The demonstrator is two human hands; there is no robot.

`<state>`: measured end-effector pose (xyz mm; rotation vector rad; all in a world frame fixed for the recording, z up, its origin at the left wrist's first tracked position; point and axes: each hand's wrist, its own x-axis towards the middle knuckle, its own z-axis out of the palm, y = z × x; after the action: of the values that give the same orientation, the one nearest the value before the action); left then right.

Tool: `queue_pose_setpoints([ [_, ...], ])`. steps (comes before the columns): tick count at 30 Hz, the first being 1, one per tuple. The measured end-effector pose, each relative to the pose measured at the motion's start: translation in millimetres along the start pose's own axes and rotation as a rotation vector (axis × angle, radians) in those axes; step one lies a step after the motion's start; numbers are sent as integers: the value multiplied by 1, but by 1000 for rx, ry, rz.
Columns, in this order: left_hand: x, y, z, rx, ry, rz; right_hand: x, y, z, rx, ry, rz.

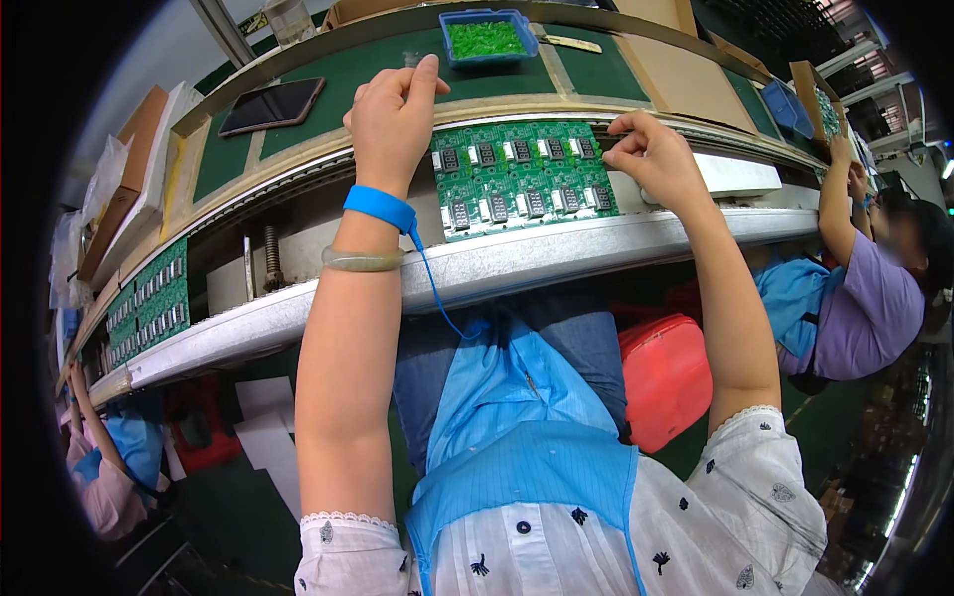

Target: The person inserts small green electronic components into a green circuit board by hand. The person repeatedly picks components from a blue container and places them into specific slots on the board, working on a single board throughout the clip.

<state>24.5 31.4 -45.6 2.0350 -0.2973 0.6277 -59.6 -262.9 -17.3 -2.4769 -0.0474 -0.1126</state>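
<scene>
A green circuit board panel [519, 179] lies across the metal rails before me, carrying two rows of small dark digit displays with white parts beside them. My left hand [395, 114], with a blue strap on its wrist, is raised by the panel's upper left corner. Its fingers are curled away from view, so anything in them is hidden. At the panel's upper right edge, my right hand [656, 161] is closed in a pinch. Whatever may be between its fingertips is too small to make out. Beyond the panel, a blue tray [532, 40] holds many small green parts.
A phone [271, 106] lies on the green bench to the left. Another circuit board panel [149, 303] sits farther left along the silver rail [497, 256]. A red stool [666, 382] stands below at right. One person [865, 298] works at right, another [114, 462] at left.
</scene>
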Motion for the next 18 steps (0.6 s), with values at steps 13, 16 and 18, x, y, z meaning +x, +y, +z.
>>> queue_pose_setpoints([
  [13,-1,0,1,-12,-3,1,6,-14,-2,-142,-64,-39],
  [16,-2,2,3,-12,2,6,14,-8,-12,-119,-17,10],
  [18,-1,3,2,-7,-3,18,25,-18,-18,-105,34,-5],
])
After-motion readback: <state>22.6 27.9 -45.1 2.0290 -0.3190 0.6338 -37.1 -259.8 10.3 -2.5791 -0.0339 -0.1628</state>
